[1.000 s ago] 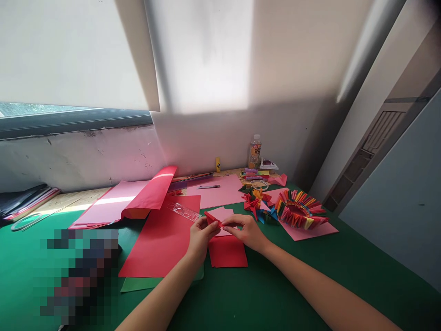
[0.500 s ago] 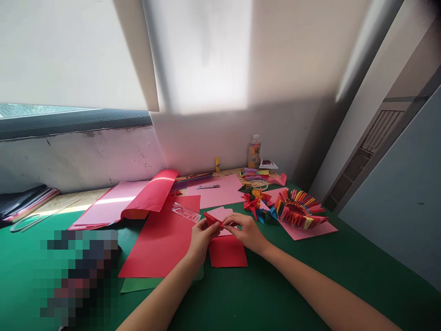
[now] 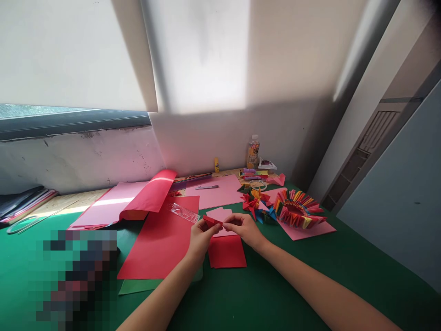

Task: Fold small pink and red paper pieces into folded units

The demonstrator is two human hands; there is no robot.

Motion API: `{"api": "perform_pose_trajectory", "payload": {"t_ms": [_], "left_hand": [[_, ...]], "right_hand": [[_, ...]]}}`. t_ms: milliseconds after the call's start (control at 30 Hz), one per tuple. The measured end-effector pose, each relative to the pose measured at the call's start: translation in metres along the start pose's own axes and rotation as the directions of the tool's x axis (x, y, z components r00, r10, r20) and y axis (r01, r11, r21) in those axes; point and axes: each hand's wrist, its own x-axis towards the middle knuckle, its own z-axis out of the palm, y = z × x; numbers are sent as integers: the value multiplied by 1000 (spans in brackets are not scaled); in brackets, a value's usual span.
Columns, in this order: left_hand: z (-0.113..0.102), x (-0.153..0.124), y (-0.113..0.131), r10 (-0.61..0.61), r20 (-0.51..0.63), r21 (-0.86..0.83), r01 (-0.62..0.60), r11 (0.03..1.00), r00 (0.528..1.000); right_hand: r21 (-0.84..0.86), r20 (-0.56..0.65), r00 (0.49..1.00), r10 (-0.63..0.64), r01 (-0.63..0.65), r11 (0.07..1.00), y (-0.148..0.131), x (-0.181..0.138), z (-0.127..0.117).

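Observation:
A small folded piece of red paper [image 3: 212, 221] is pinched between the thumb and fingers of my left hand [image 3: 202, 235]. My right hand [image 3: 244, 228] closes thumb and fingertips on the paper's right end, close to the left thumb. Under and behind my hands lie pink paper squares [image 3: 223, 231]. Nearer to me, red paper squares [image 3: 228, 253] rest on the green tabletop. A clear plastic ruler [image 3: 184, 212] lies just left of my hands, on a large red sheet [image 3: 161, 246].
To the right are folded paper stars [image 3: 255, 201] and a multicoloured ring of folded paper [image 3: 299, 209] on pink sheets. Scissors [image 3: 207, 187], a glue stick [image 3: 216, 165] and a bottle [image 3: 253, 152] are at the back. A pink sheet stack [image 3: 110, 202] lies left. A blurred-out object [image 3: 81, 271] is front left.
The red paper in my hands has turned from a taller pointed shape to a narrower strip. Both hands remain nearly in place; the view has shifted slightly.

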Motion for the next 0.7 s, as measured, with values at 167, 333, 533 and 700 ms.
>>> {"api": "perform_pose_trajectory", "payload": {"t_ms": [167, 333, 533, 700], "left_hand": [[-1, 1, -2, 0, -23, 19, 0, 1000, 1000], [0, 0, -1, -4, -7, 30, 4, 1000, 1000], [0, -2, 0, -38, 8, 47, 38, 998, 999], [-2, -1, -6, -47, 58, 26, 45, 999, 997]], "right_hand": [[-6, -16, 1000, 2, -2, 1000, 0, -1, 0], [73, -19, 1000, 14, -13, 997, 2, 1, -1], [-17, 8, 1000, -5, 5, 1000, -1, 1, -4], [-72, 21, 1000, -23, 25, 997, -3, 1, -6]]}}
